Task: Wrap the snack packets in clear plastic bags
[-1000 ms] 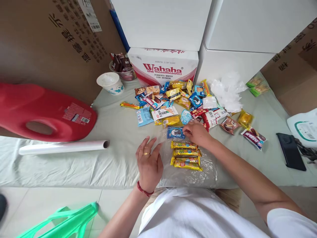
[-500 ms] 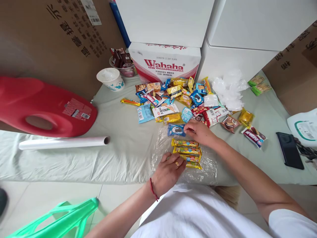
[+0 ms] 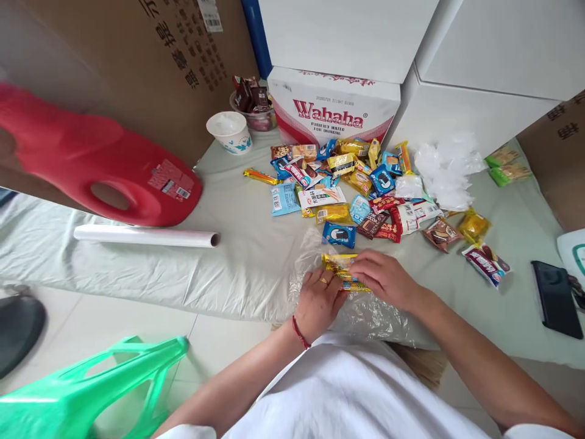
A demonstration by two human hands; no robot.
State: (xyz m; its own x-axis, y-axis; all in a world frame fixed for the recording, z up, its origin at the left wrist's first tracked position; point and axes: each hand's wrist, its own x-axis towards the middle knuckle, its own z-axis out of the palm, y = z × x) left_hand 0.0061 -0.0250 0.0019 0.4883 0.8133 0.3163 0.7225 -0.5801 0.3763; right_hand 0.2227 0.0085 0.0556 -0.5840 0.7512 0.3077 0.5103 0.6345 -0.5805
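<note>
Both hands on yellow snack bars (image 3: 340, 268), stacked on clear plastic sheet (image 3: 365, 311) at desk (image 3: 237, 256) front edge; long axis left-right; left hand (image 3: 320, 302) pinches left ends, right hand (image 3: 386, 280) curled over right ends

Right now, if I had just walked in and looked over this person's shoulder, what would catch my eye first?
Probably the bright heap of snack packets spread across the middle of the pale green table cover, in front of a Wahaha water carton. Nearer, the left hand and right hand meet over a stack of yellow snack bars lying on clear plastic wrap. At the left lies a big red jug.
</note>
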